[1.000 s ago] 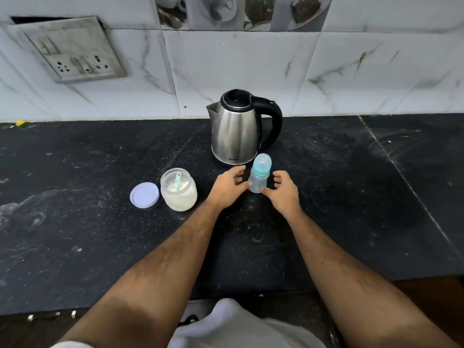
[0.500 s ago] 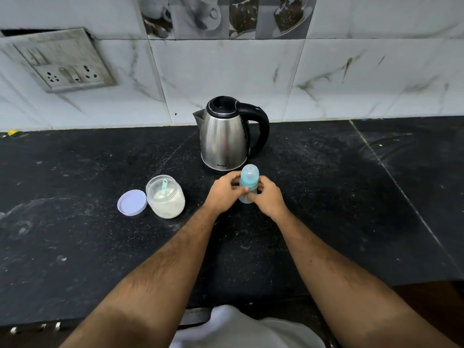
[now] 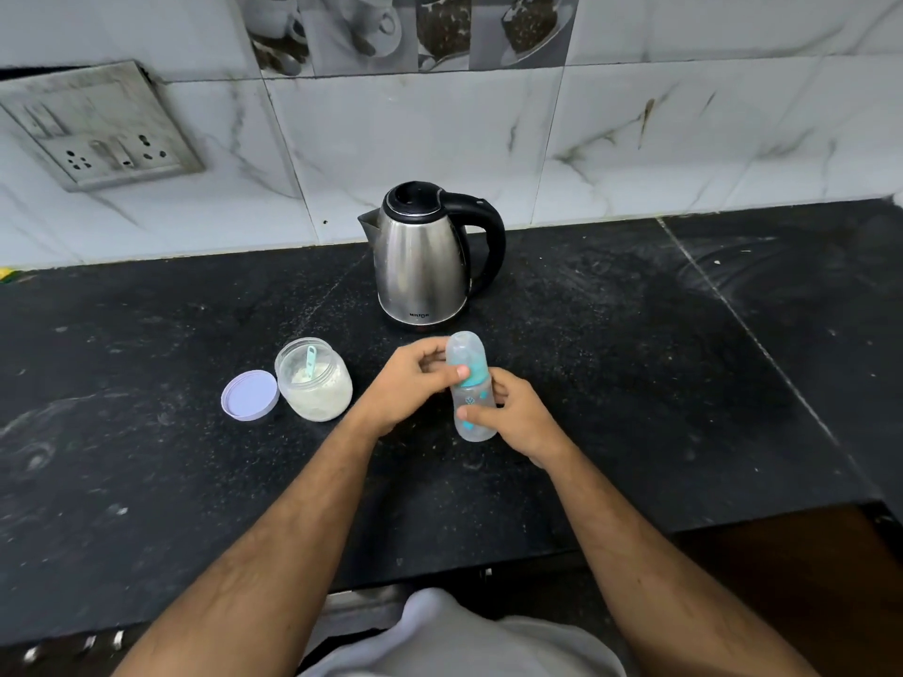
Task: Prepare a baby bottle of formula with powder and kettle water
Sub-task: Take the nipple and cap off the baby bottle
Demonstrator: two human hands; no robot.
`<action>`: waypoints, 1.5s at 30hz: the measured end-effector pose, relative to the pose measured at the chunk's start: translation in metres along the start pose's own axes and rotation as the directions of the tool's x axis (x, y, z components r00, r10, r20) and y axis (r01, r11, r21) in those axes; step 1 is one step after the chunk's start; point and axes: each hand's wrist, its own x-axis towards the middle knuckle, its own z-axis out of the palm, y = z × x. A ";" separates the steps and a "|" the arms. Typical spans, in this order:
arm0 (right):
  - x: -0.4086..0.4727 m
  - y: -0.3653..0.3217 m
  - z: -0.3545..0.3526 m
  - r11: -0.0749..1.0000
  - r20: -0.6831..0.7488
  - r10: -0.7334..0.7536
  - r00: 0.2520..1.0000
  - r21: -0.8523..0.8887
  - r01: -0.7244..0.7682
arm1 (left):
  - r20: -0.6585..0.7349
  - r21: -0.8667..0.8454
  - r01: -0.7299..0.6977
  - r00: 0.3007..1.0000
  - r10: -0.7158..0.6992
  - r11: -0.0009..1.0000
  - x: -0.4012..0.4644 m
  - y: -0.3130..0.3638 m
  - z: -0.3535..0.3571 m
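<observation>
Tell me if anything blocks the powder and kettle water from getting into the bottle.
Yes: the bottle still wears its clear cap and teal collar. The left hand grips the top, the right hand the body. The powder jar is already open.

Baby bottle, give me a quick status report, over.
Left hand grips the cap end, right hand grips the body. Baby bottle capped, looks empty. Powder jar open, scoop inside. Kettle behind, nothing blocking.

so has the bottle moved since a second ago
Yes. The bottle stood upright just in front of the kettle; now the left hand and right hand hold it tilted, nearer the person.
</observation>
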 end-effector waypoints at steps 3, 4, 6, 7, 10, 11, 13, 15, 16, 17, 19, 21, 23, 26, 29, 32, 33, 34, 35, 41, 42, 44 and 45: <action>-0.009 -0.007 0.002 1.000 0.068 -0.006 0.998 0.010 0.006 | 0.031 -0.081 0.007 1.000 -0.005 0.997 -0.004 0.007 -0.007; -0.011 -0.009 0.002 1.000 0.095 -0.003 0.995 0.021 0.001 | 0.048 -0.090 0.012 0.999 -0.008 0.996 -0.006 0.010 -0.009; -0.014 -0.010 0.003 0.999 0.136 0.004 0.991 0.034 -0.009 | 0.083 -0.088 0.002 0.997 0.005 0.996 -0.009 0.015 -0.012; -0.016 -0.012 0.004 0.999 0.144 0.001 0.990 0.033 -0.005 | 0.090 -0.083 -0.011 0.996 0.018 0.996 -0.010 0.017 -0.013; -0.019 -0.016 0.009 0.999 0.125 -0.021 0.992 0.027 0.017 | 0.059 -0.068 -0.047 0.997 0.051 0.997 -0.014 0.019 -0.012; -0.019 -0.017 0.012 0.999 0.104 -0.031 0.994 0.013 0.030 | 0.037 -0.060 -0.058 0.997 0.060 0.996 -0.014 0.019 -0.011; -0.020 -0.019 0.017 0.998 0.050 -0.057 0.997 -0.032 0.059 | -0.023 -0.047 -0.084 0.996 0.083 0.995 -0.016 0.019 -0.007; -0.020 -0.021 0.021 0.994 0.005 -0.082 0.997 -0.078 0.082 | -0.092 -0.049 -0.111 0.990 0.106 0.993 -0.017 0.019 -0.004; -0.020 -0.021 0.023 0.992 -0.015 -0.085 0.996 -0.097 0.083 | -0.115 -0.050 -0.120 0.987 0.113 0.992 -0.018 0.019 -0.003; -0.021 -0.022 0.025 0.991 -0.034 -0.083 0.996 -0.109 0.079 | -0.128 -0.051 -0.122 0.985 0.115 0.991 -0.018 0.019 -0.003; -0.023 -0.021 0.028 0.992 -0.068 -0.080 0.994 -0.105 0.073 | -0.138 -0.060 -0.117 0.984 0.108 0.991 -0.018 0.018 -0.002; -0.024 -0.018 0.031 0.994 -0.088 -0.076 0.993 -0.088 0.068 | -0.128 -0.075 -0.107 0.987 0.097 0.991 -0.018 0.018 -0.001; -0.025 -0.015 0.032 0.995 -0.106 -0.071 0.992 -0.074 0.063 | -0.126 -0.100 -0.105 0.988 0.092 0.989 -0.018 0.018 0.000; -0.024 -0.008 0.032 0.996 -0.144 -0.049 0.988 -0.081 0.038 | -0.160 -0.132 -0.131 0.981 0.109 0.983 -0.016 0.019 0.003; -0.026 0.000 0.028 0.995 -0.188 -0.024 0.982 -0.102 0.004 | -0.213 -0.147 -0.187 0.965 0.154 0.971 -0.011 0.020 0.005; -0.029 0.008 0.019 0.997 -0.264 0.004 0.965 -0.079 -0.025 | -0.281 -0.112 -0.195 0.947 0.158 0.974 -0.003 0.018 0.003; -0.030 0.010 0.015 0.997 -0.289 0.015 0.957 -0.068 -0.036 | -0.288 -0.105 -0.186 0.946 0.149 0.977 0.001 0.015 0.004; -0.031 0.013 0.009 0.998 -0.317 0.020 0.948 -0.058 -0.040 | -0.285 -0.088 -0.170 0.948 0.139 0.982 0.006 0.012 0.004; -0.032 0.015 0.005 0.998 -0.346 0.023 0.938 -0.049 -0.042 | -0.278 -0.054 -0.150 0.952 0.130 0.987 0.010 0.007 0.004; -0.033 0.018 -0.023 0.996 -0.436 0.053 0.898 -0.038 -0.078 | -0.243 0.313 -0.013 0.966 0.093 0.950 0.044 -0.024 0.020; -0.032 0.020 -0.027 0.996 -0.442 0.061 0.895 -0.038 -0.086 | -0.230 0.357 0.007 0.970 0.081 0.934 0.051 -0.026 0.025; -0.030 0.025 -0.034 0.994 -0.451 0.063 0.890 -0.056 -0.099 | -0.209 0.421 0.036 0.976 0.058 0.907 0.063 -0.031 0.033; -0.028 0.027 -0.036 0.992 -0.454 0.062 0.889 -0.067 -0.104 | -0.201 0.447 0.045 0.978 0.051 0.893 0.068 -0.033 0.036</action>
